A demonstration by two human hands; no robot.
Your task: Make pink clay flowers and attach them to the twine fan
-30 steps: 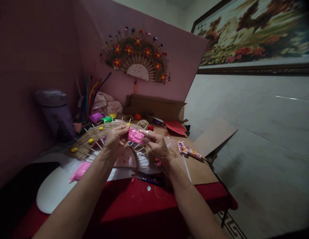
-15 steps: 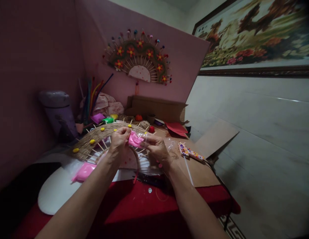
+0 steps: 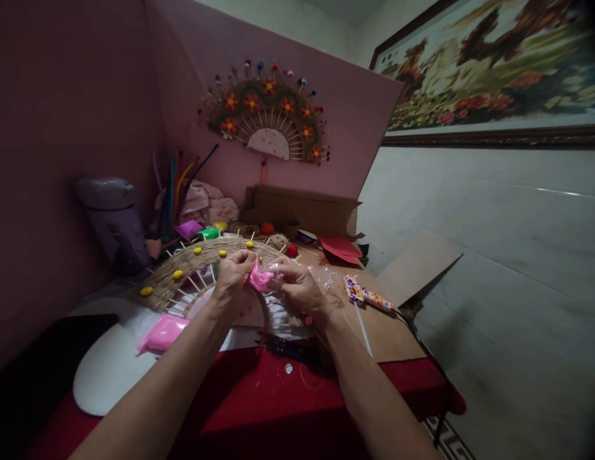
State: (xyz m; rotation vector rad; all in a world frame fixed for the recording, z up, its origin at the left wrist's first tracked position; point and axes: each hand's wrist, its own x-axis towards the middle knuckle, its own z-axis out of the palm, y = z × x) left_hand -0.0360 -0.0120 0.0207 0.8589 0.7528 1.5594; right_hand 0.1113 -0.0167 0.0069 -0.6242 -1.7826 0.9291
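Observation:
Pink modelling clay (image 3: pixel 261 278) in a small clear plastic bag is held up between both hands. My left hand (image 3: pixel 234 278) pinches its left side with closed fingers. On the right, my right hand (image 3: pixel 300 284) is closed on the bag's clear plastic. Beneath the hands lies a fan-shaped piece (image 3: pixel 165 281) of wrapped twine and thin wooden sticks, dotted with yellow ovals. My forearms and hands hide part of it. A second bag of pink clay (image 3: pixel 163 333) rests left of my left forearm.
A flower-patterned glue gun (image 3: pixel 369 295) lies on cardboard (image 3: pixel 393 335) at the right, its cord over the table edge. Dark scissors (image 3: pixel 290 348) lie on the red cloth (image 3: pixel 259 409). A purple bottle (image 3: pixel 112 223) stands at the left. A finished fan (image 3: pixel 268 140) hangs on the pink board.
The pink clay bag has become more bunched and tilted between my hands. My left fingers have shifted slightly right and down; both hands keep their grip.

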